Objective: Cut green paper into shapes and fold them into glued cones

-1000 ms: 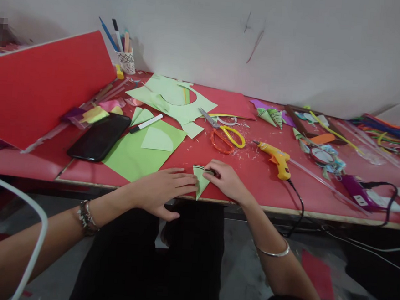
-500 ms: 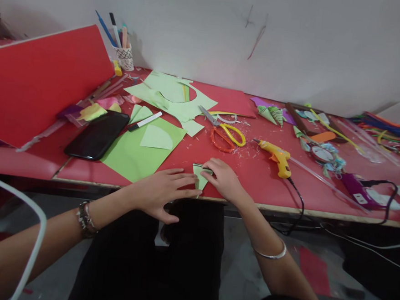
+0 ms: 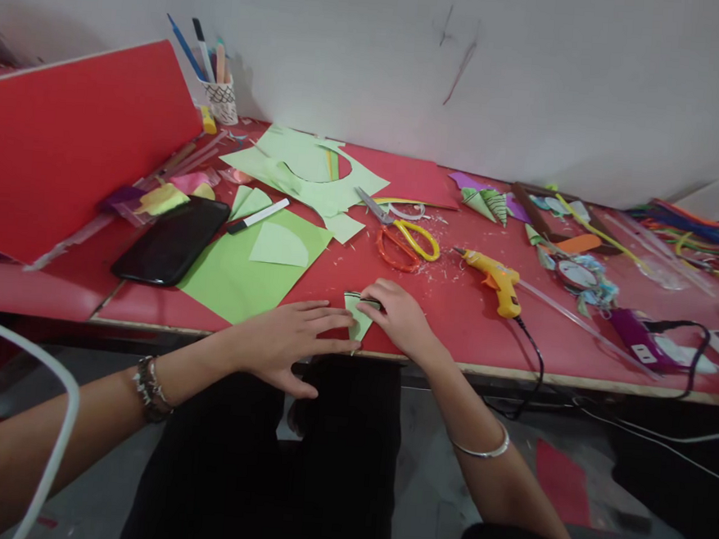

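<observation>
Paper [image 3: 361,329]: In the head view, this small pale green piece was at the near edge of the red table [image 3: 471,335], between the two hands. It narrowed toward the person and had dark lines at its wide far end.
Left hand [image 3: 284,342]: The fingers were stretched and a little apart, with tips over the paper's left side.
Right hand [image 3: 397,311]: The fingers were bent and close together at the paper's far right part. Something dark showed there; I could not tell what, nor whether they were clamped.
Handling: I judged the paper very light, easy to bend and to crease; the wide end seemed the better place for a gentle hold.
Green sheet [image 3: 229,285]: Flat, smooth, with a round-edged pale piece [image 3: 281,245] on it.
Scissors [image 3: 407,240]: Metal blades, plastic loops, yellow and red.
Cones [image 3: 496,205]: Rolled green paper, dark-lined.
</observation>
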`<state>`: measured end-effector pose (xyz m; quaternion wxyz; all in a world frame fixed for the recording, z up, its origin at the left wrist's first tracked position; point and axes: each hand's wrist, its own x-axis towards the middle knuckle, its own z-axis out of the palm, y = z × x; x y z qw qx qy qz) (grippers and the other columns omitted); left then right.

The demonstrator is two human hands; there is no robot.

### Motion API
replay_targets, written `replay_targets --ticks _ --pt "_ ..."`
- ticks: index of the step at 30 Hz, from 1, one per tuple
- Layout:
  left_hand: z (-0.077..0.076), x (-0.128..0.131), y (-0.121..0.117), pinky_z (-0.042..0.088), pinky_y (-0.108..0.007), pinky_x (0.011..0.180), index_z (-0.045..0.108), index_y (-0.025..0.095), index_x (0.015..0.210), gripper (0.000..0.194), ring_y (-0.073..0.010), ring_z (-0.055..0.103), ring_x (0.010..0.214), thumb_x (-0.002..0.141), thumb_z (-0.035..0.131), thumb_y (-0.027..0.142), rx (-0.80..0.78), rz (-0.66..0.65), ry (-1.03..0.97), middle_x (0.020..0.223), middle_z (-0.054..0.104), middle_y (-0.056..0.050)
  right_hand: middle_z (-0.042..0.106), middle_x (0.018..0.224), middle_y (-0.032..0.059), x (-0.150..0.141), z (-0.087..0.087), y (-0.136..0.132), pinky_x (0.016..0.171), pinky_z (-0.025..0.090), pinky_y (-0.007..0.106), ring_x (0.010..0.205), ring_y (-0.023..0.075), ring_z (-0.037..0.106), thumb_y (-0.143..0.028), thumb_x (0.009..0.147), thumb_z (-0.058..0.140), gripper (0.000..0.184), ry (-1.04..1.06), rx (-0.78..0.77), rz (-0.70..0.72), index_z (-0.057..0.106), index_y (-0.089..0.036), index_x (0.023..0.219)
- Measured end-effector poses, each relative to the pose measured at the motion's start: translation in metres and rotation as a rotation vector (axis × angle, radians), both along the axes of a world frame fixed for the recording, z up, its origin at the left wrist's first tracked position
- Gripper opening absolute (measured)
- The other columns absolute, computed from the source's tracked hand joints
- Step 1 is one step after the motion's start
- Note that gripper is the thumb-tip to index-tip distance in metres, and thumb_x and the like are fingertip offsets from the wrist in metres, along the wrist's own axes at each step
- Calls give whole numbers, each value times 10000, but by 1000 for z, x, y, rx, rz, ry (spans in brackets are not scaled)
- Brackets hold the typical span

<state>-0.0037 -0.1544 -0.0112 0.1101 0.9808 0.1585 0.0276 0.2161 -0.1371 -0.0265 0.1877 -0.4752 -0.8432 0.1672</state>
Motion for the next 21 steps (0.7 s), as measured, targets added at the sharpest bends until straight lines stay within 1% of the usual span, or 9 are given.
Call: replay_targets --ticks 4,6,8,10,14,18,21 --pt "3 0 4 190 -410 1051 323 246 1323 696 -271 217 1298 722 504 545 9 6 21 1416 258 -92 511 794 21 -2 -2 4 646 342 236 757 140 481 -351 849 451 198 -7 30 -26 540 -178 810" --pt "4 1 7 189 -410 1051 322 237 1326 695 -277 193 1306 733 477 564 12 3 46 1423 243 -94 508 792 24 -4 -3 8 640 343 242 752 145 476 -338 846 458 185 -14 39 -37 533 -175 800" --pt "6 1 11 191 -411 1049 319 234 1329 699 -279 198 1304 738 456 580 13 -6 73 1419 254 -96 501 782 29 -6 -4 13 643 348 252 743 150 467 -326 829 486 172 -4 49 -52 524 -169 772" --pt "7 1 13 194 -412 1047 323 240 1327 695 -279 215 1298 737 452 584 13 -8 86 1413 272 -90 492 774 30 -4 -2 17 658 363 261 742 151 464 -320 811 512 166 58 41 -58 521 -166 752" --pt "10 1 12 198 -406 1046 339 256 1317 673 -278 254 1282 738 452 581 9 13 93 1422 258 -69 491 844 33 9 4 18 743 397 274 800 138 490 -315 818 501 155 217 -68 21 549 -174 773" --pt "8 0 12 191 -399 1052 320 251 1327 689 -270 241 1289 734 466 571 6 3 90 1434 224 -71 477 930 41 23 7 15 852 377 318 906 155 481 -295 790 545 111 231 -80 39 566 -186 781" --pt "5 -1 12 184 -402 1055 309 246 1334 697 -269 231 1294 736 470 565 10 -5 69 1436 216 -75 467 924 41 23 7 15 849 377 322 905 158 473 -284 789 548 103 202 -84 37 563 -184 771"
